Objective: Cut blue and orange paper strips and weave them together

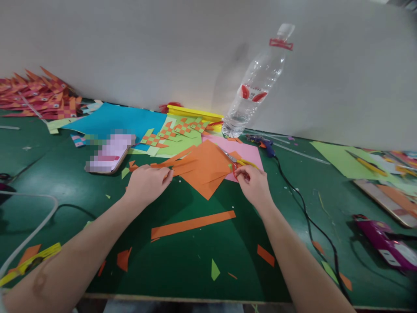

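My left hand (pixel 148 182) pinches the left end of an orange paper sheet (pixel 203 167) that is partly cut into strips. My right hand (pixel 252 184) is closed round the red and yellow handles of scissors (pixel 236 161), whose blades point up-left over the orange sheet. A loose orange strip (pixel 192 224) lies on the green table (pixel 182 261) just in front of my hands. Under the orange sheet lies a pink sheet (pixel 249 152).
A clear plastic bottle (pixel 257 87) leans at the back wall. Woven orange-and-green paper pieces (pixel 177 130) and a blue sheet (pixel 114 121) lie behind. A phone (pixel 109 156) sits left, a glue gun (pixel 265 145) with black cord right, a purple tool (pixel 386 241) far right. Paper scraps are scattered about.
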`<state>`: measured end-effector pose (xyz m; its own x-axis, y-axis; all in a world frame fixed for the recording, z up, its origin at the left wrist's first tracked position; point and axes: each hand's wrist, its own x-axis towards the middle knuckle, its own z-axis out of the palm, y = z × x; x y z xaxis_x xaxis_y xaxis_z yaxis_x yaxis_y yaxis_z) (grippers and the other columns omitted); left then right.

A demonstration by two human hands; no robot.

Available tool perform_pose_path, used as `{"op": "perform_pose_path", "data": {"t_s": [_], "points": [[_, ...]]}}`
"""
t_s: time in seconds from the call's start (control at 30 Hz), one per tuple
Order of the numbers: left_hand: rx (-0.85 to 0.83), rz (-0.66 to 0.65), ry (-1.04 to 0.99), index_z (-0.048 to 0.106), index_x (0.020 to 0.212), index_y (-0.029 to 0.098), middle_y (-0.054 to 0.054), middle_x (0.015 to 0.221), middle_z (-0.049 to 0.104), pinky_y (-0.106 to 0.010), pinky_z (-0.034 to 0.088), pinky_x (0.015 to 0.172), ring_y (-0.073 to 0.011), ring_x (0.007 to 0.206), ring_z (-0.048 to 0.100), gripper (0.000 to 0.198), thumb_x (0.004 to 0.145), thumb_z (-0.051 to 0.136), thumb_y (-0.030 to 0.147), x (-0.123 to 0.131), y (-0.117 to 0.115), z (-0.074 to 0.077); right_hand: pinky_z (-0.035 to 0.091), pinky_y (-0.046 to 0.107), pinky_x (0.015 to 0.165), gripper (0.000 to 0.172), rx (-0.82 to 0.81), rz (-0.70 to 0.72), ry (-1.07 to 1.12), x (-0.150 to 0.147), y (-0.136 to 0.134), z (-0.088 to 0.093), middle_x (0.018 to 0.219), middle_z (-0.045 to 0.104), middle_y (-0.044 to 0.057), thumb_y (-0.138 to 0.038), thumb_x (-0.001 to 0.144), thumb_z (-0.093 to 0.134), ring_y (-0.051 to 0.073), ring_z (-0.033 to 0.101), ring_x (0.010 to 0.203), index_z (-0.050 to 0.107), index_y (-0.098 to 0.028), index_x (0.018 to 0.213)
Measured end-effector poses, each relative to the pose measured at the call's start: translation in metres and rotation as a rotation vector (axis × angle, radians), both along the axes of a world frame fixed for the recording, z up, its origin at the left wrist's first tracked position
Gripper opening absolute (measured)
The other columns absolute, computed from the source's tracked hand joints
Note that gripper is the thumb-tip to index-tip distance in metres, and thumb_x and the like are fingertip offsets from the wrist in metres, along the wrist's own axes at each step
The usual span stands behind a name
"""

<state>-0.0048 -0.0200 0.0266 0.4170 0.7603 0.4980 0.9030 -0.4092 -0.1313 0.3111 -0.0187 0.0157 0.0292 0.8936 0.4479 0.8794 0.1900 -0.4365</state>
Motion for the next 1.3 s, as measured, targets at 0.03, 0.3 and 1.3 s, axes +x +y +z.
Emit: {"op": "perform_pose_path", "data": {"t_s": [0.03, 0.3, 1.3], "points": [[-0.012, -0.006, -0.009, 0.061, 0.058, 0.02, -0.003, 0.048, 0.059, -0.028, 0.034, 0.049, -0.0176, 0.047, 0.055, 0.045, 0.094, 0.037, 0.032, 0.0, 0.0, 0.0, 0.043, 0.045, 0.087, 0.011, -0.001, 0.0, -0.005, 0.0, 0.0, 0.0, 0.074, 0.069, 0.003, -0.022, 0.076, 0.048, 0.02, 0.062, 0.066, 0.059, -0.023, 0.073], [-0.048, -0.023, -0.029, 0.061, 0.057, 0.02, -0.003, 0.046, 0.058, -0.028, 0.034, 0.046, -0.0174, 0.045, 0.054, 0.044, 0.093, 0.039, 0.032, 0.003, 0.0, -0.005, 0.038, 0.046, 0.092, 0.012, 0.024, -0.003, -0.058, -0.001, -0.001, -0.003, 0.077, 0.07, 0.003, -0.021, 0.079, 0.049, 0.021, 0.063, 0.07, 0.06, -0.022, 0.075], [-0.235, -0.251, -0.126, 0.059, 0.12, 0.013, -0.013, 0.125, 0.062, -0.043, 0.047, 0.095, -0.0275, 0.115, 0.058, 0.035, 0.098, 0.038, 0.031, 0.013, 0.01, -0.015, 0.037, 0.044, 0.097, 0.021, -0.071, 0.339, -0.176, -0.093, 0.072, 0.023, 0.111, 0.067, 0.012, -0.023, 0.087, 0.05, 0.026, 0.06, 0.104, 0.058, -0.017, 0.105]]}}
